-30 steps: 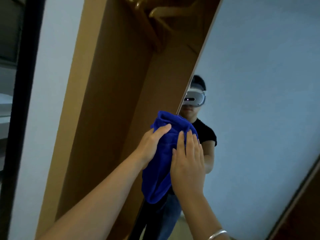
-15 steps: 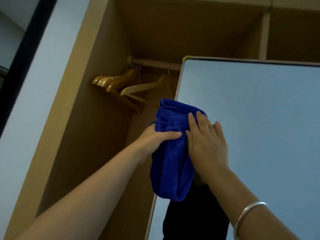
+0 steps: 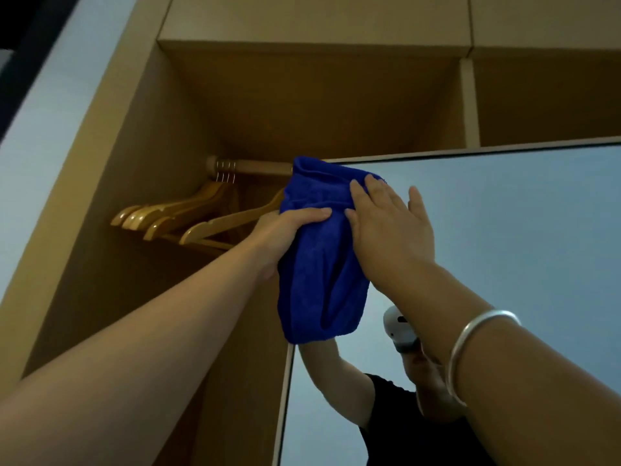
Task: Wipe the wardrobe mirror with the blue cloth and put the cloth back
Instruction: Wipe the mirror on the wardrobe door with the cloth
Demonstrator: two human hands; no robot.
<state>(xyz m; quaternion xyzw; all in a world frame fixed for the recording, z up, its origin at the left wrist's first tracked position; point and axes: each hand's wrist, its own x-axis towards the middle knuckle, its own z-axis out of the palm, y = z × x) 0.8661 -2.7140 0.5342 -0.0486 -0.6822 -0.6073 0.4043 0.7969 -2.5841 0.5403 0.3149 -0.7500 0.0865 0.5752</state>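
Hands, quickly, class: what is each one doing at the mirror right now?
Left hand: grips the blue cloth, thumb curled over its fold.
Right hand: open, straight fingers pressing the cloth at the mirror corner.

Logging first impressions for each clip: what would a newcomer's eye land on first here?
The bright blue cloth, bunched at the mirror's top left corner, gripped by the left hand with the right hand pressing flat on it. Next, the silver bangle on the right wrist, lower right, and the wooden hangers on the rail inside the open wardrobe, left of the cloth.
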